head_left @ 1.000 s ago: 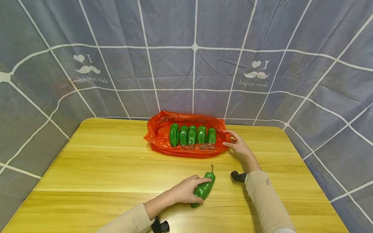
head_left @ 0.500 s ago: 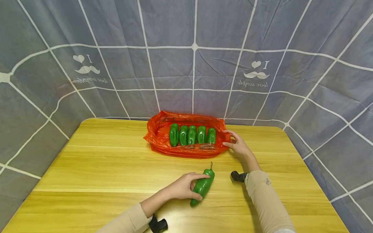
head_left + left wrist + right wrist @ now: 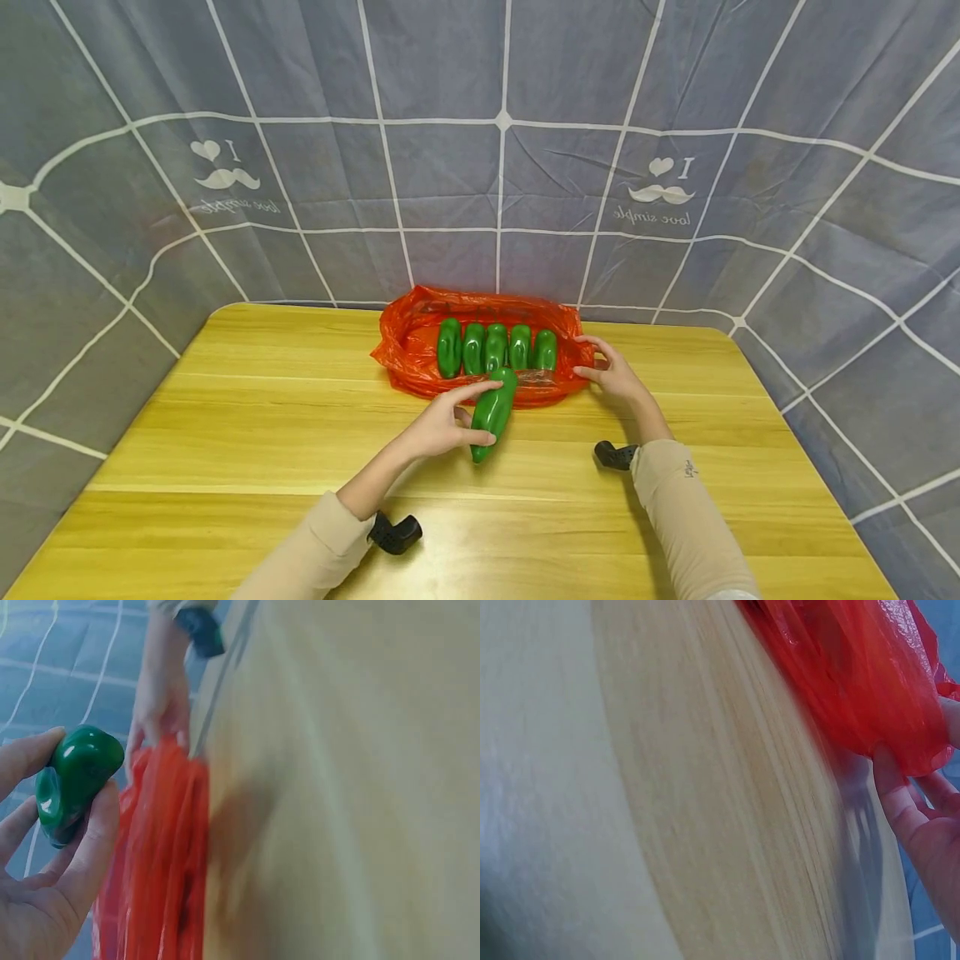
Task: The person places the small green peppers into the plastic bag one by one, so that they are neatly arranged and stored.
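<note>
A glossy green pepper [image 3: 495, 408] is pinched between the thumb and fingers of my left hand [image 3: 444, 425], raised off the table at the front edge of the red plastic bag [image 3: 408, 375]. In the head view its upper end overlaps the bag's near rim. The left wrist view shows the pepper [image 3: 84, 769] end-on, beside the bag's wall [image 3: 161, 855]. Several more green peppers [image 3: 495, 346] lie in a row inside the spread-out bag. My right hand [image 3: 617, 377] grips the bag's right end, thumb on the near side; the other fingers are partly hidden in the right wrist view.
The wooden table [image 3: 262, 467] extends to both sides and in front of the bag. A grey curtain [image 3: 442, 175] with white lines hangs behind and along both sides. Black wrist devices [image 3: 396, 533] sit at both sleeves.
My left hand has lifted the pepper from the front of the table and carried it forward and slightly left to the bag's near edge. My right hand and the bag have stayed put.
</note>
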A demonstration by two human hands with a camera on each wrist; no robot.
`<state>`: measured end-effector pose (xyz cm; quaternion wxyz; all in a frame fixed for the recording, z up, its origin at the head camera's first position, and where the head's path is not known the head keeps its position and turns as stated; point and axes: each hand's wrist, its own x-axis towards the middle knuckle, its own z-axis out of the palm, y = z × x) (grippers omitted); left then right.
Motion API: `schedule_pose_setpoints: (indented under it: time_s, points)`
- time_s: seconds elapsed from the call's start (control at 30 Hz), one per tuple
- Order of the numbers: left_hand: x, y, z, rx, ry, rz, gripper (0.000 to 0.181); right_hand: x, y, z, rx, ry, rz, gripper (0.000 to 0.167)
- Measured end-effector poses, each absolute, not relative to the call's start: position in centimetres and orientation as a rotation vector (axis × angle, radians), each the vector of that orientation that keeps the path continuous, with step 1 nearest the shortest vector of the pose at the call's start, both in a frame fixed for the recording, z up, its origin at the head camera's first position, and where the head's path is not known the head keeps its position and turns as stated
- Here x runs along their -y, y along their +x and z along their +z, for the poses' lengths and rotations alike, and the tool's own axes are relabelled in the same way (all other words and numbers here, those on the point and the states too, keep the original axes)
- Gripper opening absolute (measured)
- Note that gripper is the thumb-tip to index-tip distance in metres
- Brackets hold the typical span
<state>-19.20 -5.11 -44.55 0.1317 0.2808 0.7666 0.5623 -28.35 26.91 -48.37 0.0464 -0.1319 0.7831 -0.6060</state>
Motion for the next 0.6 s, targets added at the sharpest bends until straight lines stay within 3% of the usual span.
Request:
schedule_pose_setpoints:
  time_s: [0.6]
  points:
    - [8.3,-25.6,-43.3,-2.328,0.391,1.821,0.072,-27.1,-28.4,-48.8,-2.410,-0.463,-1.860,0.049]
